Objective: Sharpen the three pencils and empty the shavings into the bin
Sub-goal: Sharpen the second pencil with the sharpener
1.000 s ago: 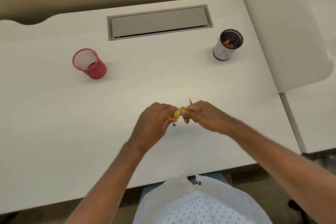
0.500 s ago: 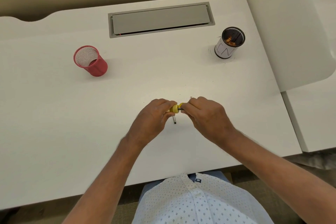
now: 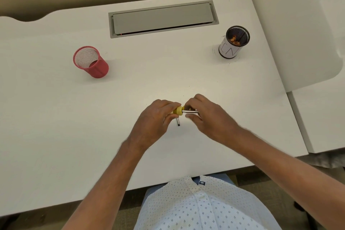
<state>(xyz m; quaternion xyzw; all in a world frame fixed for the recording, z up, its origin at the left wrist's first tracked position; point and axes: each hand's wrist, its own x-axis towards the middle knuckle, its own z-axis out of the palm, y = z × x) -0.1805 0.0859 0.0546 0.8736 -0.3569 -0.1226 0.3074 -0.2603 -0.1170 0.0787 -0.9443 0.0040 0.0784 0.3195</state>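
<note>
My left hand [image 3: 155, 117] grips a small yellow sharpener [image 3: 177, 110] over the middle of the white desk [image 3: 56, 127]. A dark pencil [image 3: 190, 111] lies horizontally with one end in the sharpener, and my right hand [image 3: 207, 115] holds it from the right. The end of another pencil [image 3: 178, 121] pokes out on the desk just below my left hand; the remainder of it is hidden. A black mesh bin [image 3: 234, 43] with a white paper label stands at the far right and has orange shavings inside.
A red mesh cup [image 3: 91, 62] stands at the far left, with nothing visible inside. A grey cable hatch [image 3: 162, 17] is set into the desk at the back. A white side panel [image 3: 291, 30] borders the desk on the right.
My right hand has turned so that the pencil now shows lying level in the sharpener. Both hands stay at the same spot on the desk.
</note>
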